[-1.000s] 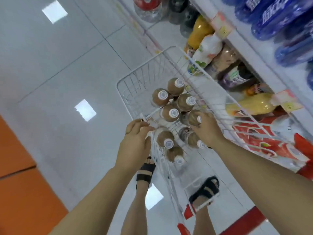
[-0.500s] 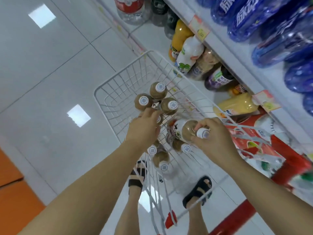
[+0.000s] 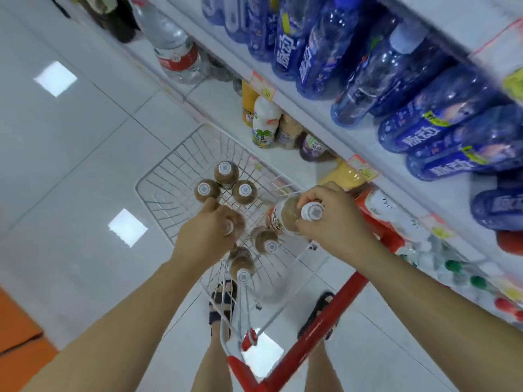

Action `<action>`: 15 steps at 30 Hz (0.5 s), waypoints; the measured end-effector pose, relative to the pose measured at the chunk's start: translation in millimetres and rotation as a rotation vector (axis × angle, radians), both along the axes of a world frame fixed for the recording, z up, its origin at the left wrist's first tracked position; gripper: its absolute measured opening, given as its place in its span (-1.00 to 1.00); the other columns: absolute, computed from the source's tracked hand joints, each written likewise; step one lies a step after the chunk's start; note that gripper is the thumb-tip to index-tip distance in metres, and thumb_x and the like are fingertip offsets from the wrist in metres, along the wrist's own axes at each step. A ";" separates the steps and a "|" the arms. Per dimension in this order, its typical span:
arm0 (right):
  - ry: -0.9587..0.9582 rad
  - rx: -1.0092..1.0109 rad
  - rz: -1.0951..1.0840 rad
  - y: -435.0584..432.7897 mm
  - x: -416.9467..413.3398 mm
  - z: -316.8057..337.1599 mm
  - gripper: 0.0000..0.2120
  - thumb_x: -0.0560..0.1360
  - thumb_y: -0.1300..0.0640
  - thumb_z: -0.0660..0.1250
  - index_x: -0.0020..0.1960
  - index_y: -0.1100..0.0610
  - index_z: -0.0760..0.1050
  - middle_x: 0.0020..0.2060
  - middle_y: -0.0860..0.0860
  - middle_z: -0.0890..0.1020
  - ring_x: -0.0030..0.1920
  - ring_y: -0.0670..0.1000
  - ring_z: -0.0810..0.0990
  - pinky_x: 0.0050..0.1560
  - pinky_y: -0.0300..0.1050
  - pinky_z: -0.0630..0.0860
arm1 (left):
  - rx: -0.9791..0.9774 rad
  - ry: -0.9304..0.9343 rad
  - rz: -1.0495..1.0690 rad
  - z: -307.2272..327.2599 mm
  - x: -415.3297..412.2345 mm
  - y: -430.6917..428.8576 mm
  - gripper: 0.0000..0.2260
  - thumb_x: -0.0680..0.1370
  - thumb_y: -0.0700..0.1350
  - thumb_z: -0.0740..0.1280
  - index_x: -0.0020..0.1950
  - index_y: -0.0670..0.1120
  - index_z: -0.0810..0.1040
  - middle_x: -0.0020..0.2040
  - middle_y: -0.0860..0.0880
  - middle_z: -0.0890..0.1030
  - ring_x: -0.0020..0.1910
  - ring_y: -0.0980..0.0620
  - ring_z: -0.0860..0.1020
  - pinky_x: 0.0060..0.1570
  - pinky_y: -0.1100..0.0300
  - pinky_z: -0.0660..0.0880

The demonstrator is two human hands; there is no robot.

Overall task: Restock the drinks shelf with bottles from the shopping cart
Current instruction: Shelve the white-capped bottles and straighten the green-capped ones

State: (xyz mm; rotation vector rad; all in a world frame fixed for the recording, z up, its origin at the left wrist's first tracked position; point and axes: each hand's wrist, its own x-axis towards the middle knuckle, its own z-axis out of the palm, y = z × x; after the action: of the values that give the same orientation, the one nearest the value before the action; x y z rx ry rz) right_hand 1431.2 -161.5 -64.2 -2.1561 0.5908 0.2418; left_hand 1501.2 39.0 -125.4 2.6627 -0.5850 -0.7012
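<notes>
A white wire shopping cart (image 3: 158, 176) stands in front of me and holds several brown bottles with white caps (image 3: 225, 172). My right hand (image 3: 334, 222) grips one brown bottle (image 3: 288, 216) by its neck and holds it tilted above the cart's right side. My left hand (image 3: 210, 230) is closed over the cap of another bottle that still stands in the cart; most of that bottle is hidden under the hand. The drinks shelf (image 3: 365, 134) runs along the right, lined with blue bottles (image 3: 319, 52).
A lower shelf beside the cart holds a white bottle (image 3: 264, 123), yellow bottles (image 3: 249, 106) and red packs (image 3: 387, 210). The cart's red handle (image 3: 319, 329) crosses below my arms. My sandalled feet (image 3: 222, 301) stand on white floor tiles (image 3: 70, 154). Orange flooring (image 3: 17, 329) lies at the left.
My right hand lifted a bottle out of the cart and raised it towards the shelf side. My left hand moved off the cart's rim onto a bottle cap. The view tilted up to the shelves.
</notes>
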 end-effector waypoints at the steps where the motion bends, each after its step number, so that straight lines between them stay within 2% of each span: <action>1: -0.011 -0.005 -0.006 -2.8 -2.6 19.9 -0.81 0.25 0.23 0.44 -0.22 0.04 0.48 -0.18 -0.12 0.40 -0.27 -0.22 0.44 -0.27 -0.51 0.33 | -0.065 -0.018 0.008 25.8 -3.4 -1.3 -0.75 0.43 -0.01 0.39 0.08 -0.04 0.55 0.13 -0.02 0.46 -0.12 -0.15 0.54 -0.24 0.07 0.48; 3: -0.044 -0.030 -0.020 -8.7 -8.7 61.1 -0.82 0.25 0.26 0.44 -0.20 0.07 0.51 -0.15 -0.07 0.44 -0.25 -0.18 0.46 -0.24 -0.57 0.31 | -0.202 -0.073 0.021 76.5 -7.6 -7.3 -0.78 0.40 -0.04 0.42 0.01 -0.06 0.56 0.03 0.01 0.47 -0.14 -0.12 0.53 -0.25 0.09 0.47; 6: -0.109 -0.086 -0.067 -17.7 -20.5 129.6 -0.79 0.27 0.30 0.44 -0.17 0.07 0.52 -0.19 -0.12 0.43 -0.22 -0.15 0.44 -0.21 -0.55 0.30 | -0.407 -0.147 -0.025 150.3 -6.0 -22.9 -0.85 0.38 -0.09 0.47 -0.12 -0.03 0.56 -0.14 0.14 0.42 -0.24 0.07 0.48 -0.32 0.21 0.40; 9: -0.246 -0.175 -0.119 -24.3 -35.6 197.2 -0.70 0.25 0.30 0.46 -0.24 -0.06 0.47 -0.23 -0.13 0.45 -0.20 -0.22 0.44 -0.19 -0.53 0.27 | -0.570 -0.167 -0.072 225.4 -1.1 -38.9 -0.87 0.41 -0.07 0.46 -0.20 0.08 0.51 -0.15 0.13 0.44 -0.25 0.17 0.49 -0.28 0.22 0.46; 11: -0.323 -0.251 -0.160 -26.9 -48.0 240.7 -0.69 0.28 0.30 0.46 -0.23 -0.06 0.45 -0.21 -0.13 0.46 -0.17 -0.19 0.43 -0.17 -0.52 0.27 | -0.670 -0.244 -0.153 274.7 0.0 -46.7 -0.79 0.40 -0.10 0.45 -0.24 0.12 0.44 -0.17 0.14 0.44 -0.20 0.21 0.48 -0.26 0.39 0.37; 15: -0.503 -0.445 -0.245 -25.7 -76.2 320.1 -0.74 0.32 0.27 0.48 -0.17 -0.02 0.47 -0.16 -0.11 0.45 -0.10 -0.13 0.47 -0.16 -0.41 0.27 | -0.794 -0.373 -0.344 367.2 -8.5 -56.9 -0.85 0.41 -0.10 0.39 -0.18 0.07 0.42 -0.13 0.13 0.41 -0.12 0.18 0.42 -0.21 0.28 0.35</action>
State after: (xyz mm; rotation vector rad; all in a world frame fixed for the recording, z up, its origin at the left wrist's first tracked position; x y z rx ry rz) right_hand 1355.0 -187.2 255.9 -2.4049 0.6423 -0.6029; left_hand 1492.7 -17.9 241.8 1.9498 -1.1528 0.0008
